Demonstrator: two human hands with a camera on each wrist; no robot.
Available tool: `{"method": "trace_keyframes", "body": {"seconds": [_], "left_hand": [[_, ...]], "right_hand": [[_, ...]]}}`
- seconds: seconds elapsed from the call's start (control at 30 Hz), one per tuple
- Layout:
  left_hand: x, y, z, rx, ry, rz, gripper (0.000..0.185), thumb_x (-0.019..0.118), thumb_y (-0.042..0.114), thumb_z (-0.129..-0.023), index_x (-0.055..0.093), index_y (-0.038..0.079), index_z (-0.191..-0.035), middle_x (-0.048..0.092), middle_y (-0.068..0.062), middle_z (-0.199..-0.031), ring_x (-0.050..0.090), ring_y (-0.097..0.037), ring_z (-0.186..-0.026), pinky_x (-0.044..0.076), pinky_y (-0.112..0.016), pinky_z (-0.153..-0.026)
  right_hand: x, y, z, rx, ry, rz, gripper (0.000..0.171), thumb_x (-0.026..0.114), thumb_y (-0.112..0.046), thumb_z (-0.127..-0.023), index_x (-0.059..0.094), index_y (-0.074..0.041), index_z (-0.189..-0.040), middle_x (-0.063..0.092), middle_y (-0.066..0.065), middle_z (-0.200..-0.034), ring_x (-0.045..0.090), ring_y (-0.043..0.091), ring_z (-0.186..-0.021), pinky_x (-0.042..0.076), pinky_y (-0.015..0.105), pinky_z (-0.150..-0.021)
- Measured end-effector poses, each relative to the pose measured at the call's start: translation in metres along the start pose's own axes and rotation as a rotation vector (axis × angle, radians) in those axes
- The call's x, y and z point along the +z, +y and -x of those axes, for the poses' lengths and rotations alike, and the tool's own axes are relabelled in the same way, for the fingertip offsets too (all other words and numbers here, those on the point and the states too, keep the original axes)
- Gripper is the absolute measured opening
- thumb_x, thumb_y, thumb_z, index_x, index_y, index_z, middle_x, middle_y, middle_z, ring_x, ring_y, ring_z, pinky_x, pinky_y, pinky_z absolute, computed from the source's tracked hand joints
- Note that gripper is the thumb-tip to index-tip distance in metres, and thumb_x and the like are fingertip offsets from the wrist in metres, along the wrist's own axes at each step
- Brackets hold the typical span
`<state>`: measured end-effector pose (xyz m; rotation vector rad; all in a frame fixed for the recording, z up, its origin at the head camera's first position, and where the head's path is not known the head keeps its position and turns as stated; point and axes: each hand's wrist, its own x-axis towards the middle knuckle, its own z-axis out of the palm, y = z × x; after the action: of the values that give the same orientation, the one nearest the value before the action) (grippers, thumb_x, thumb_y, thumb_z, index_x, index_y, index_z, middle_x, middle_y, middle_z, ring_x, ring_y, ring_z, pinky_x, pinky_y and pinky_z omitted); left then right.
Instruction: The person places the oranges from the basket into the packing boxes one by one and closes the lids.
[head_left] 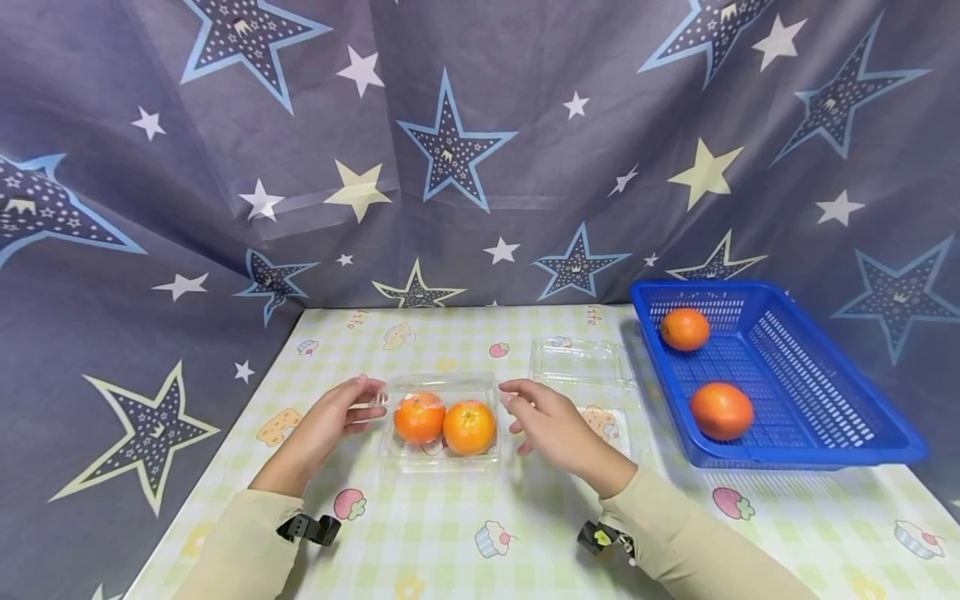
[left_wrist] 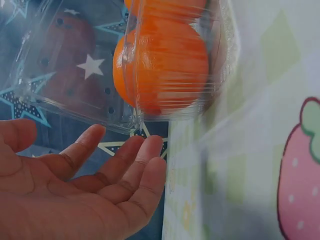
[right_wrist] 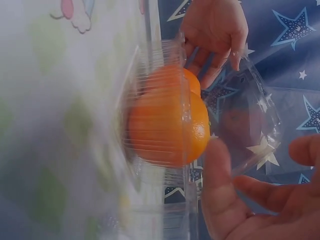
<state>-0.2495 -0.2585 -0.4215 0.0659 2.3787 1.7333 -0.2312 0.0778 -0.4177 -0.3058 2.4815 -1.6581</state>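
Between my two hands a clear plastic clamshell box (head_left: 438, 463) holds two oranges, one at the left (head_left: 419, 418) and one at the right (head_left: 470, 428). Its transparent lid (head_left: 442, 382) stands raised at the back. My left hand (head_left: 330, 423) is at the lid's left side, fingers loosely extended; whether a fingertip touches the lid I cannot tell. On the other side, my right hand (head_left: 558, 427) is beside the right edge, its fingers relaxed and apart. In the right wrist view the right fingers (right_wrist: 218, 185) are close to the nearer orange (right_wrist: 170, 127).
A blue plastic basket (head_left: 795, 454) with two more oranges (head_left: 722, 411) stands at the right. Another clear box (head_left: 581, 363) lies open behind my right hand. A checked cloth (head_left: 420, 533) covers the table, and a star-patterned curtain (head_left: 480, 242) hangs behind.
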Motion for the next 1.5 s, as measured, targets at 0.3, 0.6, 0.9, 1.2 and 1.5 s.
{"method": "trace_keyframes", "body": {"seconds": [0.3,0.6,0.9,1.2,1.5], "left_hand": [[0.005,-0.007,0.004,0.002,-0.013,0.001,0.050,0.037,0.034,-0.113,0.047,-0.002,-0.147,0.050,-0.027,-0.148,0.062,-0.033,-0.128,0.052,-0.045,-0.106],[0.005,-0.017,0.008,0.012,-0.006,0.034,0.044,0.045,0.018,-0.108,0.046,0.000,-0.148,0.052,-0.024,-0.147,0.061,-0.031,-0.123,0.054,-0.041,-0.101],[0.005,-0.023,0.012,0.011,-0.043,0.068,0.048,0.049,0.010,-0.103,0.043,0.003,-0.150,0.051,-0.022,-0.149,0.056,-0.033,-0.130,0.053,-0.044,-0.103],[0.004,-0.037,0.009,0.014,-0.106,0.140,0.051,0.051,0.009,-0.104,0.039,0.006,-0.153,0.048,-0.024,-0.151,0.062,-0.029,-0.130,0.055,-0.041,-0.098],[0.003,-0.044,0.007,-0.037,-0.103,0.214,0.063,0.056,0.002,-0.097,0.033,0.006,-0.155,0.058,-0.018,-0.138,0.066,-0.024,-0.113,0.061,-0.039,-0.088]], "right_hand": [[0.001,0.005,0.005,-0.043,-0.043,0.035,0.038,0.057,-0.025,-0.103,0.061,-0.011,-0.138,0.065,0.016,-0.105,0.067,0.025,-0.071,0.060,0.040,-0.053],[0.004,0.009,0.007,-0.057,-0.062,0.092,0.042,0.064,-0.028,-0.101,0.058,-0.012,-0.140,0.064,0.008,-0.090,0.068,0.035,-0.063,0.057,0.037,-0.048],[0.010,0.015,0.011,-0.063,-0.099,0.052,0.043,0.064,-0.026,-0.102,0.049,-0.006,-0.138,0.071,0.013,-0.082,0.067,0.023,-0.050,0.058,0.038,-0.047],[0.013,0.017,0.015,-0.066,-0.112,0.083,0.032,0.066,-0.028,-0.101,0.047,-0.004,-0.112,0.072,0.015,-0.074,0.070,0.027,-0.051,0.055,0.034,-0.045],[0.015,0.020,0.015,-0.127,-0.088,0.231,0.023,0.065,-0.028,-0.101,0.050,-0.012,-0.100,0.064,-0.002,-0.068,0.071,0.017,-0.054,0.048,0.027,-0.046]]}}
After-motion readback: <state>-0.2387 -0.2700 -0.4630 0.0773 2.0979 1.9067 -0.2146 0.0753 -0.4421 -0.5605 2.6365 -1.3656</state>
